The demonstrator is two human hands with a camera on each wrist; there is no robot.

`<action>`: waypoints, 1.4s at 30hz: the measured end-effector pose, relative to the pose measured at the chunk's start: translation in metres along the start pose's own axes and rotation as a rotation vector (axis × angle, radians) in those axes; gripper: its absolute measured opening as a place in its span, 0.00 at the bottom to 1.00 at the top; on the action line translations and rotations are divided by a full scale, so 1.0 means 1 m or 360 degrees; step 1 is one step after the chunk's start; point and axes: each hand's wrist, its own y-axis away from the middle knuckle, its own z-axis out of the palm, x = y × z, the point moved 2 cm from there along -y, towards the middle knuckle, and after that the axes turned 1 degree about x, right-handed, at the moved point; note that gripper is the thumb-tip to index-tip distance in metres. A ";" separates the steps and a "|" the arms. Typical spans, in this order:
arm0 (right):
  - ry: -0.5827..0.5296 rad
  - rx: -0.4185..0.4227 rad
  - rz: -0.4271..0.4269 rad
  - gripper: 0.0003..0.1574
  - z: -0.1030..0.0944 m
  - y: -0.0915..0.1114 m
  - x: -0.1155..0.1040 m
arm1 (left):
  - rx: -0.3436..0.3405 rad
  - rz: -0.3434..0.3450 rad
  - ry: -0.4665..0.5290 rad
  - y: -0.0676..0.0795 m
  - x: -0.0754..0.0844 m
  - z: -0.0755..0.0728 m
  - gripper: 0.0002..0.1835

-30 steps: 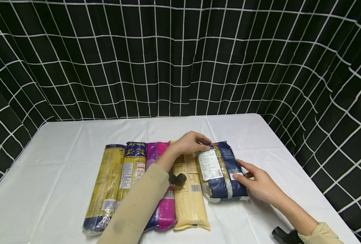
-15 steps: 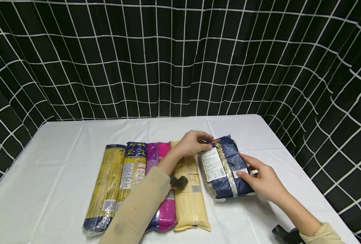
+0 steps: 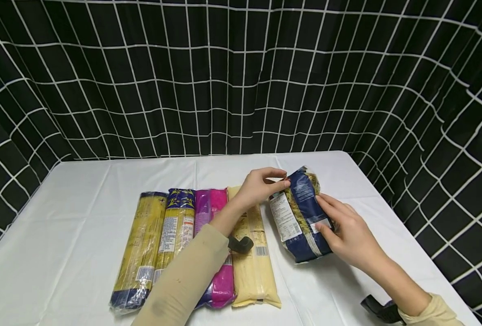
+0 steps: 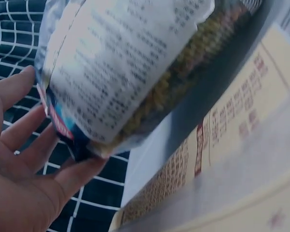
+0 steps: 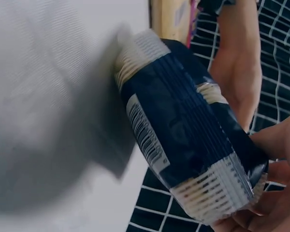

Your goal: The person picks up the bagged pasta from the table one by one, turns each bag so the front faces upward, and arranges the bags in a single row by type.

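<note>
A navy pasta bag (image 3: 304,217) with a white printed label is held tilted between both hands, at the right of the row of packs. Short twisted pasta shows through its clear window in the left wrist view. My left hand (image 3: 261,186) pinches the bag's top left corner between thumb and fingers. On the opposite side, my right hand (image 3: 349,233) grips the bag's edge, thumb on the front and fingers partly hidden behind. The right wrist view shows the bag's barcoded end (image 5: 179,130) and a shadow on the cloth beside it.
Left of the bag lie a cream pack (image 3: 255,267), a pink and purple pack (image 3: 223,285) and two yellow spaghetti packs (image 3: 141,244), side by side. My left forearm crosses over them. White cloth (image 3: 78,235) covers the table; black gridded curtains (image 3: 241,81) stand behind and at the sides.
The pasta bag has risen and tilted, its top edge going up and its lower edge shifting slightly. Both hands have moved with it. The packs in the row have stayed put.
</note>
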 end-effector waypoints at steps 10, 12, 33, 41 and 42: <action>0.0221 0.0020 -0.0210 0.37 0.007 -0.009 -0.019 | 0.0086 0.0030 0.0005 0.006 0.009 0.005 0.26; 0.0254 0.0024 -0.0240 0.37 0.009 -0.010 -0.022 | 0.0102 0.0027 -0.0003 0.007 0.011 0.005 0.26; 0.0038 0.0048 -0.0026 0.33 0.010 -0.006 -0.020 | 0.0138 0.0078 0.0114 0.007 0.008 0.007 0.17; -0.0396 0.0301 0.0219 0.25 0.006 -0.008 -0.006 | 0.0076 0.0148 0.0234 0.006 0.002 0.007 0.17; -0.0426 0.0306 0.0262 0.25 0.007 -0.008 -0.004 | 0.0063 0.0162 0.0233 0.006 0.002 0.007 0.17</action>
